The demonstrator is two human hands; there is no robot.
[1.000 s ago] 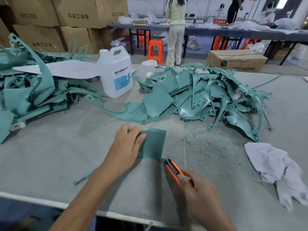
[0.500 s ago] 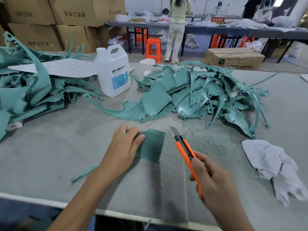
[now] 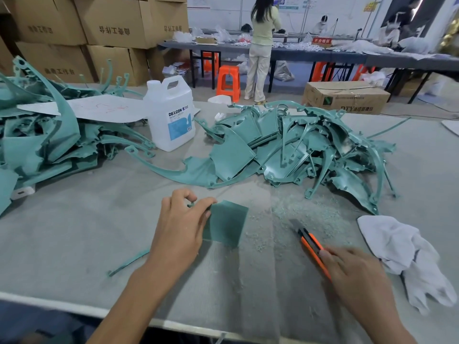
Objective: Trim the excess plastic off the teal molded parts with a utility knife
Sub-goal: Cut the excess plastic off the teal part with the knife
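Observation:
My left hand (image 3: 180,225) grips the left edge of a flat teal panel (image 3: 227,225) that lies on the grey table (image 3: 62,232). To the right, my right hand (image 3: 352,276) holds an orange utility knife (image 3: 311,244) low over the table, blade out and pointing up-left, well clear of the panel. A big heap of teal molded parts (image 3: 293,150) lies behind the panel. Another teal pile (image 3: 42,140) fills the left side. Teal shavings (image 3: 305,217) are scattered between panel and knife.
A white DEXCON jug (image 3: 170,117) stands at the back between the piles. A white rag (image 3: 409,259) lies at the right. A thin teal strip (image 3: 129,261) rests by my left forearm. Cardboard boxes (image 3: 119,21), orange stools and a standing person (image 3: 260,45) are beyond the table.
My right hand has drawn the knife away from the panel's right edge, to the right and down toward the table. My left hand has shifted its grip on the panel's left edge.

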